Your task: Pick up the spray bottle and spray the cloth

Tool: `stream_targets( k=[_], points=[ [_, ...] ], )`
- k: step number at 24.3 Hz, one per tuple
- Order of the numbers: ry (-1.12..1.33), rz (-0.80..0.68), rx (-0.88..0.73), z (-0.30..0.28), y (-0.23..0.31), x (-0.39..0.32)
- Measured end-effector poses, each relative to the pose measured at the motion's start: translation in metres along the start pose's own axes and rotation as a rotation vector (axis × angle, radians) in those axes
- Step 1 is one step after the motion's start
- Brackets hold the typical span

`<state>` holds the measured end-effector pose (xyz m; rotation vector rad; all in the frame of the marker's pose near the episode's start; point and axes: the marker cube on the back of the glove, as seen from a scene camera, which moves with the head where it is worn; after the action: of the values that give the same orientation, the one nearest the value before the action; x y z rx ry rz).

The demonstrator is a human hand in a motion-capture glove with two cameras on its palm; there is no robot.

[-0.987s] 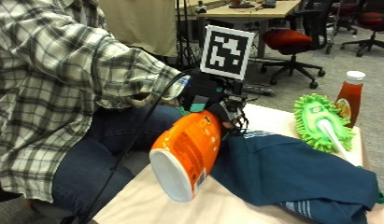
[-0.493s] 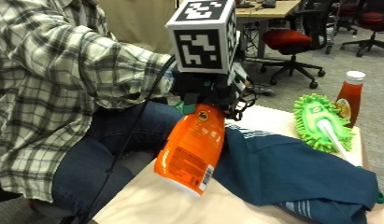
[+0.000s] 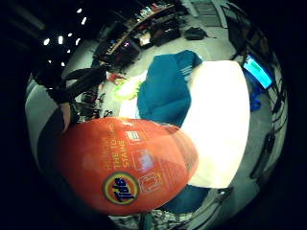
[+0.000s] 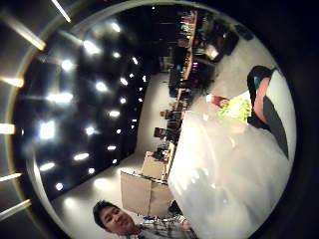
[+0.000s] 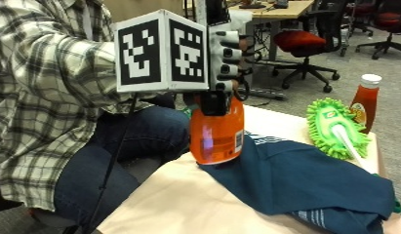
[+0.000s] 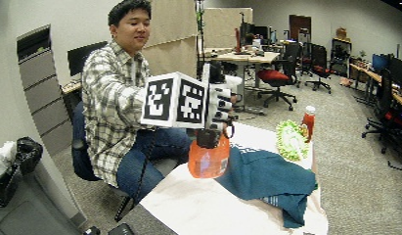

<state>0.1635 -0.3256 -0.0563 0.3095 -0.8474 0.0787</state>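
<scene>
1. The right hand [image 5: 225, 58] has its fingers curled round the head of the orange bottle [image 5: 216, 131], which hangs upright, lifted off the table [image 5: 180, 204]
2. It sits over the near edge of the blue cloth [image 5: 304, 180], probably so the nozzle can be aimed there

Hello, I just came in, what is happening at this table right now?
A seated person holds an orange spray bottle upright by its top with the gloved right hand, beside the teal cloth that lies on the table. A green duster and a red sauce bottle sit at the far edge. No spray is visible.
</scene>
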Motion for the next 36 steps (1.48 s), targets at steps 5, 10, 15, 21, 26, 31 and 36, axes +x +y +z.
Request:
stream_targets(
  k=[5,10,15,21,26,31,36],
  points=[
    [-0.151,-0.120,-0.065,0.028,0.013,-0.033],
    [-0.204,-0.173,-0.168,0.079,0.017,-0.054],
    [-0.231,-0.164,-0.211,0.125,0.010,-0.055],
    [-0.233,-0.171,-0.282,0.172,0.008,-0.052],
    [-0.236,-0.182,-0.295,0.210,0.004,-0.037],
    [-0.249,-0.173,-0.232,0.238,-0.006,-0.022],
    [-0.253,-0.148,-0.262,0.256,-0.006,-0.010]
  ],
)
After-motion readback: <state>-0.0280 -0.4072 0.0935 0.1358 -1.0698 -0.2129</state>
